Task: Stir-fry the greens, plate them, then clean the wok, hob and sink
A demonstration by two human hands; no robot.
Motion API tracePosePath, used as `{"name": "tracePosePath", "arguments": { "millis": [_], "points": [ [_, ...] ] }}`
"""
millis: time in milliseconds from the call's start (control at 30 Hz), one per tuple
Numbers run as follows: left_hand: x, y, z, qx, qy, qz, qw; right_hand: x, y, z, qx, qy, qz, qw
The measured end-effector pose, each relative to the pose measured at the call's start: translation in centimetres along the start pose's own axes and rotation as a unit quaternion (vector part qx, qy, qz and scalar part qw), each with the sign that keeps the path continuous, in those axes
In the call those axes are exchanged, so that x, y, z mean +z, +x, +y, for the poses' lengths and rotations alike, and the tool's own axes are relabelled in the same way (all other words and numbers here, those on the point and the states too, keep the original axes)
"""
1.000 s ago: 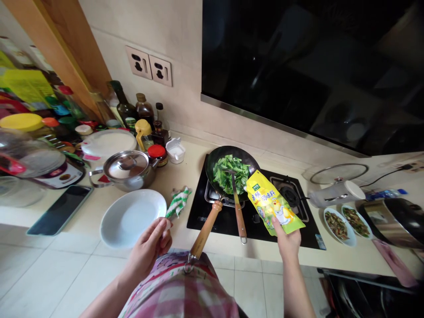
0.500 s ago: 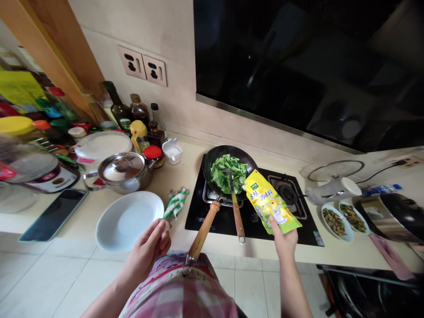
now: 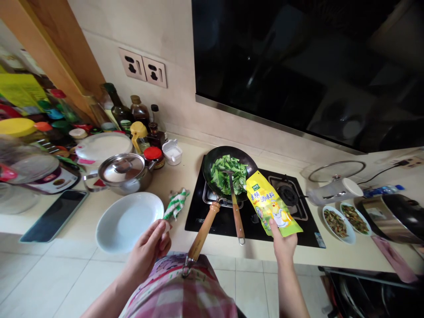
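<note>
My right hand [image 3: 284,238] grips the lower end of a yellow seasoning pouch [image 3: 270,205], whose upper corner tilts toward the wok [image 3: 251,163]. Chopped green leafy vegetables [image 3: 228,170] lie in the wok, and a spatula [image 3: 236,207] with a wooden handle rests in it. Over the counter's front edge, my left hand [image 3: 154,243] is closed in a pinch; whatever its fingertips hold, if anything, I cannot make out. Just beyond that hand are a green-and-white striped cloth [image 3: 176,204] and a pale oval plate [image 3: 127,221].
The wok's wooden handle [image 3: 202,234] points toward my apron over the black gas stove [image 3: 217,223]. Left stand a lidded steel pot [image 3: 124,172], a phone [image 3: 54,216] and several bottles. On the right are a dish of cooked food [image 3: 338,225] and a large pot [image 3: 387,216].
Almost nothing differs. The view has shifted very slightly, while both hands and the pouch keep nearly the same position.
</note>
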State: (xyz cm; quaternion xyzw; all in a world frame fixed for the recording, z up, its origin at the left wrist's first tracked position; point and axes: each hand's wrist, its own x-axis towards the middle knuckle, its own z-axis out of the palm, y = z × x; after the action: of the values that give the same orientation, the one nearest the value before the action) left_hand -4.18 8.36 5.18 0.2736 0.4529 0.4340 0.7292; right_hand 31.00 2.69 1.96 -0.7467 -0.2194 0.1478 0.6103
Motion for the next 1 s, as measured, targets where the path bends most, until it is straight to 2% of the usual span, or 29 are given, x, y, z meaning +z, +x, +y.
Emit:
{"name": "tracePosePath", "arguments": {
  "millis": [100, 200, 333, 400, 500, 600, 700, 833, 933, 1000],
  "points": [
    [-0.1, 0.0, -0.3, -0.003, -0.003, 0.001, 1.0, 0.1, -0.1, 0.6, 0.012, 0.008, 0.002, 1.0],
    [-0.2, 0.2, -0.6, -0.001, -0.002, -0.004, 1.0, 0.3, -0.1, 1.2, 0.029, 0.061, 0.014, 0.998],
    [0.7, 1.2, -0.5, 0.005, 0.046, -0.038, 0.998, 0.3, -0.3, 1.6, 0.085, 0.173, -0.042, 0.98],
    [2.3, 2.1, 0.3, 0.018, 0.095, -0.075, 0.992, 0.1, -0.6, 1.7, 0.123, 0.207, -0.076, 0.968],
    [5.9, 3.6, 2.1, 0.066, 0.147, -0.139, 0.977, -0.1, -1.8, 1.5, 0.175, 0.242, -0.107, 0.948],
    [9.6, 4.7, 3.7, 0.107, 0.136, -0.202, 0.964, 0.0, -3.8, 0.7, 0.216, 0.27, -0.123, 0.93],
    [11.4, 4.9, 4.3, 0.108, 0.1, -0.246, 0.958, 0.6, -5.9, -0.1, 0.219, 0.264, -0.148, 0.928],
    [10.8, 4.7, 4.2, 0.094, 0.076, -0.244, 0.962, 0.5, -7.6, -0.3, 0.187, 0.205, -0.174, 0.945],
    [8.8, 4.8, 4.5, 0.064, 0.093, -0.228, 0.967, -0.5, -7.8, 0.4, 0.104, 0.113, -0.207, 0.966],
    [6.9, 4.8, 5.0, 0.038, 0.124, -0.237, 0.963, -1.2, -7.5, 0.8, 0.057, 0.076, -0.253, 0.963]
  ]
}}
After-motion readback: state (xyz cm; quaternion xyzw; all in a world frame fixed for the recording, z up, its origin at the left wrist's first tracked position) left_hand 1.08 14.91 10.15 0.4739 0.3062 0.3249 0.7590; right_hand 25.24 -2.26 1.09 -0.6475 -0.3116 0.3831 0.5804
